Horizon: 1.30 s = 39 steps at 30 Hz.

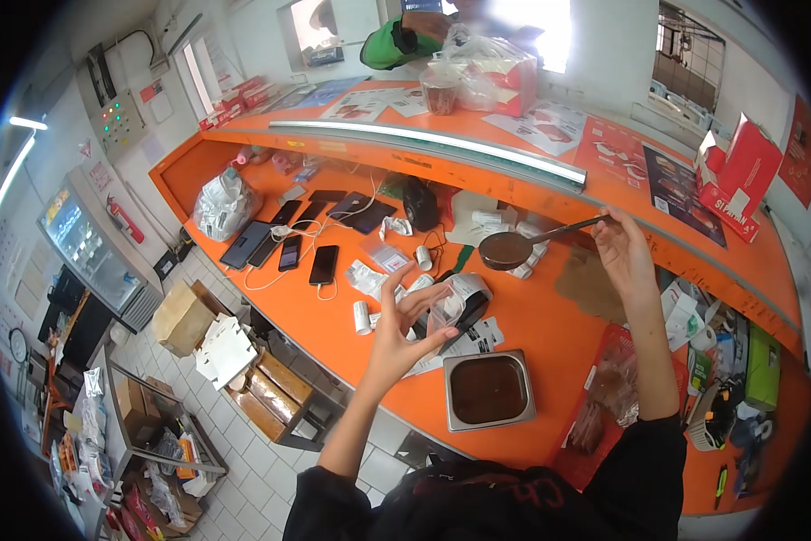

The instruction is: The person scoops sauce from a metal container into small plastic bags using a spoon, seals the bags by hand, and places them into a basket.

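Note:
My right hand [624, 257] is closed round the handle end of a long dark ladle [550, 236]. The ladle's round bowl [505, 252] is held up over the counter, left of that hand, and looks dark brown inside. Between the thumb and fingers of my left hand [404, 332] is a small clear plastic cup [445, 312], lower than the ladle bowl. Below and right of the cup stands a square metal pan [528, 408] holding dark brown sauce. A dark label printer [474, 307] sits just behind the cup, partly covered by it.
Several phones and tablets [324, 265] with white cables lie on the orange counter [396, 388] to the left. Paper rolls [361, 317] are scattered mid-counter. A red tray [563, 455] with plastic bags is at right. A raised shelf edge [423, 142] crosses behind; a person's green sleeve [395, 45] is beyond.

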Tool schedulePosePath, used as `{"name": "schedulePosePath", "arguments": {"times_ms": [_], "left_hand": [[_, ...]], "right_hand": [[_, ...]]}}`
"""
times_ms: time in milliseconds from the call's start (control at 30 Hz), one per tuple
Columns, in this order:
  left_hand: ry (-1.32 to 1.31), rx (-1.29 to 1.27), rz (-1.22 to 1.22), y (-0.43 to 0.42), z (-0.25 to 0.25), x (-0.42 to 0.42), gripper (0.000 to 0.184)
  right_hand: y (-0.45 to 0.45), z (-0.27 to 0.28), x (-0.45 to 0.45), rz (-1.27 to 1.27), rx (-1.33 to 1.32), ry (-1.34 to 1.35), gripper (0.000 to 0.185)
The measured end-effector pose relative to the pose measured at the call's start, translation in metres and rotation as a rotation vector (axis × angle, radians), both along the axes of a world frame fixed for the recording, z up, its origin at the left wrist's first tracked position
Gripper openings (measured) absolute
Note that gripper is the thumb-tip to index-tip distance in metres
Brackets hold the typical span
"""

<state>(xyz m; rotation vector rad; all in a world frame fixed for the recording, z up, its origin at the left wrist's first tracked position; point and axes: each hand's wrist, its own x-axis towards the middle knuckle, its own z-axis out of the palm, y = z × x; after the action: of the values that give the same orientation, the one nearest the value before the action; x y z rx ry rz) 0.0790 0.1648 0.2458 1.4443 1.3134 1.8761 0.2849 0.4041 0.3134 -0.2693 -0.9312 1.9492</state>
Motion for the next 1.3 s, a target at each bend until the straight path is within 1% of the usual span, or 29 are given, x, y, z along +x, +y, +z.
{"name": "schedulePosePath", "arguments": {"times_ms": [67, 133, 167, 267, 367, 667, 800, 900, 1000, 1200, 1267, 1300], "left_hand": [[0.004, 0.009, 0.009, 0.005, 0.0, 0.002, 0.09], [-0.022, 0.001, -0.059, 0.011, 0.0, 0.008, 0.091], [-0.029, 0.002, -0.053, 0.013, 0.0, 0.012, 0.091], [-0.022, 0.026, -0.13, 0.016, 0.006, 0.022, 0.096], [-0.022, 0.06, -0.145, 0.014, 0.009, 0.026, 0.092], [-0.147, 0.078, -0.168, 0.011, 0.015, 0.025, 0.093], [-0.143, 0.08, -0.151, 0.009, 0.018, 0.026, 0.095], [-0.134, 0.091, -0.165, 0.01, 0.022, 0.026, 0.095], [-0.123, 0.105, -0.169, 0.009, 0.025, 0.024, 0.096], [-0.132, 0.12, -0.165, 0.009, 0.031, 0.02, 0.095], [-0.234, 0.111, -0.196, 0.007, 0.032, 0.021, 0.094], [-0.236, 0.112, -0.193, 0.006, 0.033, 0.021, 0.094]], "right_hand": [[-0.003, 0.002, -0.004, 0.006, 0.009, 0.019, 0.012], [-0.006, 0.005, -0.008, 0.023, 0.017, 0.03, 0.012], [-0.008, 0.005, -0.01, 0.038, 0.017, 0.045, 0.012], [-0.012, 0.006, -0.014, 0.065, 0.013, 0.046, 0.013], [-0.013, 0.007, -0.014, 0.076, 0.034, 0.029, 0.014], [-0.016, 0.012, -0.011, 0.126, 0.048, 0.038, 0.014], [-0.017, 0.021, -0.011, 0.102, 0.082, 0.045, 0.015], [-0.017, 0.028, -0.01, 0.157, 0.12, 0.073, 0.014], [-0.017, 0.033, -0.01, 0.11, 0.123, 0.073, 0.013], [-0.02, 0.038, -0.008, 0.146, 0.206, 0.105, 0.013], [-0.021, 0.036, -0.007, 0.145, 0.266, 0.12, 0.014], [-0.02, 0.035, -0.007, 0.147, 0.266, 0.119, 0.014]]}}
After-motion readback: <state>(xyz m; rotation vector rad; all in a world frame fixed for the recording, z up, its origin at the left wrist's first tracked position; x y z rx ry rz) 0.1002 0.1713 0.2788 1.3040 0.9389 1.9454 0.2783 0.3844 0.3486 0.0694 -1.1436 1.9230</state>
